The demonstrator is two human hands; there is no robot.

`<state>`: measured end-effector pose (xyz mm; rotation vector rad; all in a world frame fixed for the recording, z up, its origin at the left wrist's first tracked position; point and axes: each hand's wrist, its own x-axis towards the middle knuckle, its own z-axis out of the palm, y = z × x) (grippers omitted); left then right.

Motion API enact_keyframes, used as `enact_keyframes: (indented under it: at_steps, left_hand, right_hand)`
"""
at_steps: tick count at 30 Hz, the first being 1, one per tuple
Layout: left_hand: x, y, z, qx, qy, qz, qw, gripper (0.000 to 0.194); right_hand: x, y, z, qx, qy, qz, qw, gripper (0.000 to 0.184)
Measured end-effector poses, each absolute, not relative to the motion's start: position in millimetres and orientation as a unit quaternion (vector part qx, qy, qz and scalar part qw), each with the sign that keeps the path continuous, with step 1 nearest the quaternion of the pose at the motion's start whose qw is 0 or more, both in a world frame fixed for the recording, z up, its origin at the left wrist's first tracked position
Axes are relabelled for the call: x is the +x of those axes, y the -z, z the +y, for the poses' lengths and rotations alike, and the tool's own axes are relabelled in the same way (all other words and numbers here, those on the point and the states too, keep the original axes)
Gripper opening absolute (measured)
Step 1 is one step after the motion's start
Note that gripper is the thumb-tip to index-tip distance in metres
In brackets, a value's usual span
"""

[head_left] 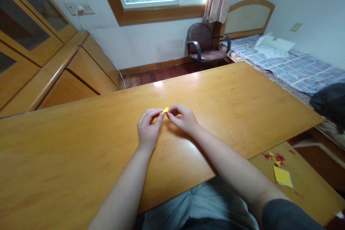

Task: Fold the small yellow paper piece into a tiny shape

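Observation:
A small folded piece of yellow paper (pixel 166 110) is pinched between my two hands, just above the wooden table (pixel 88 151). My left hand (pixel 149 125) grips its left end between thumb and fingertips. On the other side, my right hand (pixel 184 118) has thumb and index finger closed on the right end. The fingertips hide part of the paper, so its full folded shape cannot be made out.
At lower right, a lower wooden surface (pixel 318 190) carries a stack of yellow paper squares (pixel 283 176) and several small red and yellow folded pieces (pixel 279 159). Beyond the table stand a brown armchair (pixel 201 39), a bed (pixel 302 64) and a wooden cabinet (pixel 58 75).

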<state>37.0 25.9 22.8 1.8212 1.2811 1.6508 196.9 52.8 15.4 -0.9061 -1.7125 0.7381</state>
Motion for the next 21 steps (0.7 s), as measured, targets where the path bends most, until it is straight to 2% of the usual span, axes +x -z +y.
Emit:
enact_keyframes:
  at_steps: [7,12,16,21]
  left_hand:
    - [34.9,-23.2,25.6,0.637,-0.59,0.463,0.179,0.009]
    - [33.9,-24.2,25.5,0.655,-0.574,0.467,0.156,0.01]
    - [33.3,-23.7,25.3,0.666,-0.564,0.466,0.145,0.011]
    - [33.8,-19.2,26.7,0.632,-0.581,0.475,0.194,0.014]
  right_hand:
    - [196.9,-14.7,52.2,-0.374,-0.298,-0.71,0.517,0.008]
    - [198.8,-17.2,51.7,-0.369,-0.285,-0.716,0.52,0.02]
    - [200.2,-19.9,51.6,-0.346,-0.295,-0.728,0.514,0.019]
    - [199.1,-20.2,53.7,-0.347,-0.33,-0.715,0.51,0.016]
